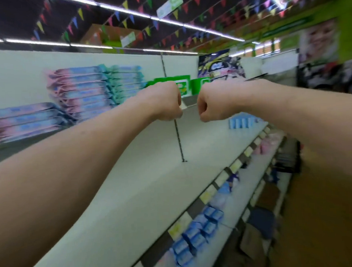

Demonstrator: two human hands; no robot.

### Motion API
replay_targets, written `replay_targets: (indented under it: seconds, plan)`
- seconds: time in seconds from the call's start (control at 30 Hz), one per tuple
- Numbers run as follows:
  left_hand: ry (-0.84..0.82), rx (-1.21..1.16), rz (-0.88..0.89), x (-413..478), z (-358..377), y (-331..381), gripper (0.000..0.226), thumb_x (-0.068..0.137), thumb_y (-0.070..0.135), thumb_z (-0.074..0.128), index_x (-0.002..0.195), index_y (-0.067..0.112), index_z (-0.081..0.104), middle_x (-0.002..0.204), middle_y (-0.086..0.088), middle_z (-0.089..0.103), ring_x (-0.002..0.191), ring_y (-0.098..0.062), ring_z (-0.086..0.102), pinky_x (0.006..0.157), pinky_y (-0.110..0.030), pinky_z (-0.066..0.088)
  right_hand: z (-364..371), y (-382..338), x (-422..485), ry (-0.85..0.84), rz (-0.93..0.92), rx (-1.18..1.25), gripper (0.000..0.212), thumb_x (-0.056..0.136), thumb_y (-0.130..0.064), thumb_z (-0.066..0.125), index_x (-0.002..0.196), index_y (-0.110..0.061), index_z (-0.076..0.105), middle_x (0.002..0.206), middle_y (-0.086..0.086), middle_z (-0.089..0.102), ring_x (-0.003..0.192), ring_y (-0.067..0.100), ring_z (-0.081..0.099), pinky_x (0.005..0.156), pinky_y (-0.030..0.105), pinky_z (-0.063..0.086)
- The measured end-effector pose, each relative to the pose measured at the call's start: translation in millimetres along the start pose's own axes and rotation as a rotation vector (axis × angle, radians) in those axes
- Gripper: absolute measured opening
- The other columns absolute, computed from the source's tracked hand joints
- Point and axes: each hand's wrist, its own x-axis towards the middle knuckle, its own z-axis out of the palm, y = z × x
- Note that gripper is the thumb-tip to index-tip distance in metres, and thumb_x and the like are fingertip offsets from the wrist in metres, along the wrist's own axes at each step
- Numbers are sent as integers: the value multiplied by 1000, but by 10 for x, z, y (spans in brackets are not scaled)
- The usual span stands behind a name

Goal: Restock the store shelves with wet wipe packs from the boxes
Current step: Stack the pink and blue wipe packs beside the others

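Both of our hands are curled into tight fists with nothing showing inside either one: our left hand (166, 102) and our right hand (211, 104) hang knuckle to knuckle, close but apart, above the back of the top shelf (144, 176), with both bare forearms stretched out over its white surface. A thin dark divider rod (179, 139) runs along the shelf from just under our left fist toward the front edge; we cannot tell whether that fist touches it. The wet wipe packs (80, 91) lie in flat stacks at the left of this shelf against the back panel, a tall pink-and-blue stack with a teal stack (126, 82) just beside it, and a lower pink-and-blue stack (22, 122) further left. Behind our fists stand green packs (171, 82), partly hidden by our hands. Under our right forearm a row of small light-blue packs (241, 122) stands on the shelf. Lower shelves to the right carry blue packets (197, 235) behind yellow price tags (177, 226). Everything is smeared by motion blur, so the print on the packs cannot be read.
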Motion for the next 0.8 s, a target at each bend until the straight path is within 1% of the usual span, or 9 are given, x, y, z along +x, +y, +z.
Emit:
replay_targets:
  seconds: [0.03,0.1,0.23,0.3,0.43,0.47,0.53,0.67,0.8]
  plan:
    - [-15,-11,27,32,39,168,28,86,27,64,112,17,68,110,-7,67,99,-28,62,90,-40,53,17,139,-113,-24,28,-1,21,90,-25,57,102,-12,68,97,4,66,84,23,59,60,27,47]
    - [-32,-26,86,89,111,536,30,87,29,64,114,17,68,113,-7,66,102,-29,61,91,-40,52,62,443,-344,-73,94,9,22,89,-25,59,100,-10,69,94,5,68,83,25,62,69,32,53]
    - [-83,-59,206,198,308,1378,31,87,30,64,116,18,66,114,-5,65,100,-28,62,88,-39,53,192,1072,-896,-158,232,17,22,88,-28,61,103,-14,67,96,4,67,88,26,62,82,37,54]
    - [-116,-93,259,225,423,1860,30,86,27,63,115,17,66,112,-6,65,98,-29,62,87,-39,54,279,1396,-1190,-195,281,3,22,88,-27,61,103,-14,68,97,5,67,87,26,62,78,35,53]
    - [-197,-123,382,212,653,2814,30,88,25,60,117,16,66,113,-6,65,99,-30,62,84,-36,53,451,2022,-1767,-272,379,-8,20,90,-27,58,97,-11,67,88,5,65,79,24,60,57,26,43]
    - [-215,-122,412,213,714,3042,30,88,24,59,116,16,67,112,-6,66,98,-29,63,84,-37,54,496,2184,-1908,-283,406,-4,19,91,-26,58,95,-10,66,86,5,64,78,25,59,55,25,42]
    - [-250,-132,459,215,840,3482,29,86,20,60,113,17,68,105,-6,68,92,-27,64,84,-39,56,598,2508,-2176,-305,465,22,19,89,-27,58,92,-10,67,87,8,65,79,27,61,61,28,45]
    - [-332,-191,545,180,1101,4326,30,87,23,61,116,15,65,108,-5,65,97,-26,62,88,-41,55,823,3085,-2718,-379,571,46,15,89,-27,60,88,-12,65,86,7,66,77,26,62,64,31,48]
    - [-406,-217,655,110,1389,5089,19,87,22,61,103,14,67,95,-4,66,84,-23,63,77,-37,56,1053,3547,-3215,-420,666,75,14,89,-29,61,88,-16,63,85,3,65,82,25,64,69,34,52]
